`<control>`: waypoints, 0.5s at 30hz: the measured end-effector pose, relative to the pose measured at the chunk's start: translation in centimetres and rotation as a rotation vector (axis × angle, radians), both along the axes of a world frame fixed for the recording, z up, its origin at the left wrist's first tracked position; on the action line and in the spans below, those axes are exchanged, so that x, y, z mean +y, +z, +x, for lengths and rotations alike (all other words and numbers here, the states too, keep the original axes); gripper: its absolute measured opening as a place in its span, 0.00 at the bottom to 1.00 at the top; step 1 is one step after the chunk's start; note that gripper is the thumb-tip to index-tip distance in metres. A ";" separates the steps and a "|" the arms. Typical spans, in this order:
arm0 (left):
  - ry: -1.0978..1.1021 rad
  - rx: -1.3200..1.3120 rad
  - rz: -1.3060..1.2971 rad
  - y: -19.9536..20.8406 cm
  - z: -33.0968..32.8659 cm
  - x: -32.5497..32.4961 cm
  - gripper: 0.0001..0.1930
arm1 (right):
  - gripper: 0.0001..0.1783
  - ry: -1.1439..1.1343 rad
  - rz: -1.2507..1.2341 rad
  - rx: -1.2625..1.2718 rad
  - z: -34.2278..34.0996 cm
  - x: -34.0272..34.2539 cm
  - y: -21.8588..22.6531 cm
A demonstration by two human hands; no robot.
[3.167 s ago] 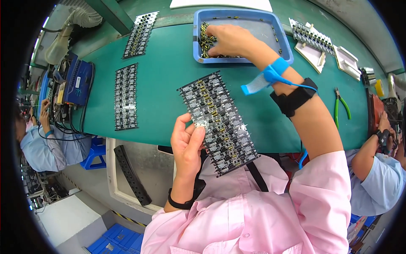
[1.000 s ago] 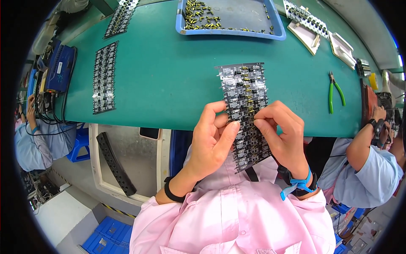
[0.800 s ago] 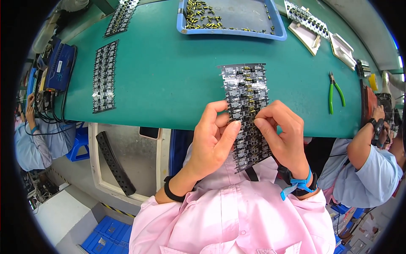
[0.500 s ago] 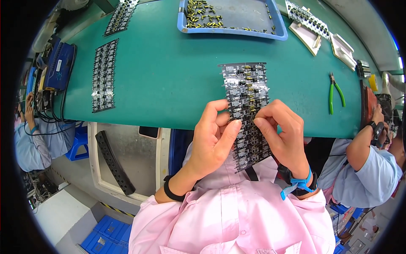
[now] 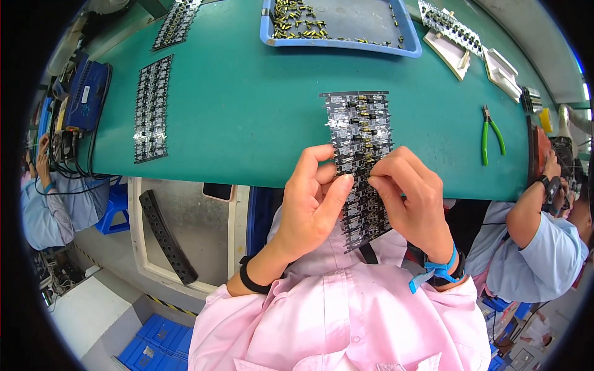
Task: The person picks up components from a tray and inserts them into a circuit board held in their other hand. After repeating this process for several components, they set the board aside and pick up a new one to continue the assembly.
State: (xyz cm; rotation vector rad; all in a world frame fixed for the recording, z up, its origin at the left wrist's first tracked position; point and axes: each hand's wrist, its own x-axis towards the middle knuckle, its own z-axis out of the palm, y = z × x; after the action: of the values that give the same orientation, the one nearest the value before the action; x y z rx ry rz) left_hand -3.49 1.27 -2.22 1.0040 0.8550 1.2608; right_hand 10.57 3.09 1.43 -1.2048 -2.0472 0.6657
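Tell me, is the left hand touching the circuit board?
Touching. In the head view, the left hand pinches the left edge of the board.

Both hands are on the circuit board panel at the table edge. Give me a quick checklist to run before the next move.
1. Left hand grips the circuit board panel: ok.
2. Right hand fingertips on the panel: ok.
3. Panel's far end rests on the green table: ok.
4. Blue tray of small parts beyond the panel: ok.
5. Green pliers lie apart from the panel: ok.
6. Part seated under the fingertips: cannot tell.
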 end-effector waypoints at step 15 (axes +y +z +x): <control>0.008 -0.023 0.007 0.1 -0.2 -0.1 0.13 | 0.06 -0.021 -0.004 0.022 -0.2 -0.1 0.0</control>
State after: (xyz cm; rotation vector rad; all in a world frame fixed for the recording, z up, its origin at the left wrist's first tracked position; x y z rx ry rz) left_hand -3.71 1.14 -2.12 0.9910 0.8377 1.2807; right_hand 10.33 3.03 1.39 -1.2144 -2.0130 0.6710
